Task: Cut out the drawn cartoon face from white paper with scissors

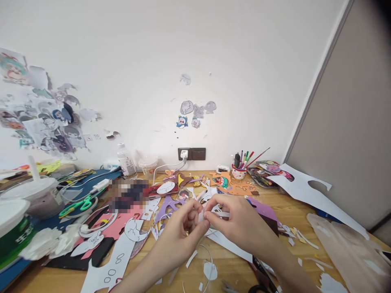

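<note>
On the wall (134, 53) facing me: cutouts (186, 108) above a socket (190, 154), plug (183, 154) seated. On the table (288, 200), left side: a tub (14, 234), a lidded cup (42, 199), tissues (65, 240), an upright bottle (125, 162); right side: a pot (238, 174) of pens (245, 158).

We count one left hand (187, 228), one right hand (232, 217), one bottle (126, 162), one pen cup (238, 173), one pair of green-handled scissors (80, 204), one white plug (183, 154), two dark wall plates (198, 154) and, above them, six paper cutouts (186, 107).
</note>
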Demonstrator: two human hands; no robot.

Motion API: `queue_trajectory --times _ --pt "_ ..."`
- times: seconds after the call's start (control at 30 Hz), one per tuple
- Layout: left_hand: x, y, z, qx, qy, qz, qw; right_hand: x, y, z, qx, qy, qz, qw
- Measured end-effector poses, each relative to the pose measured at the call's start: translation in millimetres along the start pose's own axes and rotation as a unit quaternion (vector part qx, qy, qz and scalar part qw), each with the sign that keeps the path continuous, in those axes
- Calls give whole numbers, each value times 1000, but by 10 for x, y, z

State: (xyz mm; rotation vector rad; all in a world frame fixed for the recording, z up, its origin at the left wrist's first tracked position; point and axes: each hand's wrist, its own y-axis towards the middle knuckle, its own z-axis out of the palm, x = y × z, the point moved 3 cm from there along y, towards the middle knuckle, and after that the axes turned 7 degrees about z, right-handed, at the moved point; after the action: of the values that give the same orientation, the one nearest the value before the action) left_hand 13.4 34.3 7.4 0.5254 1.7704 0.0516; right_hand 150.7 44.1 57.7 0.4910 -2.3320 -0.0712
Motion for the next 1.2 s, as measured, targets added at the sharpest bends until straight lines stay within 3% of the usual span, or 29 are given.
queue_trajectory --times 0.27,0.43,0.6,0.9,1.2 --pt "33 -20 -36 -28 16 9 999 -13 14 20 -45 -17 -2 999" --pt "75 22 -45 -61 -44 -12 997 -34 27 44 -58 -23 -35 997" --pt "74 38 -66 -119 -97 -43 987 -34 16 39 -73 -22 -22 997" --pt "44 41 -63 -162 -115 -13 980 -18 2 55 -85 -46 -6 995" --pt "84 49 -64 -125 -58 -21 990 -19 6 69 -66 -82 -85 991"
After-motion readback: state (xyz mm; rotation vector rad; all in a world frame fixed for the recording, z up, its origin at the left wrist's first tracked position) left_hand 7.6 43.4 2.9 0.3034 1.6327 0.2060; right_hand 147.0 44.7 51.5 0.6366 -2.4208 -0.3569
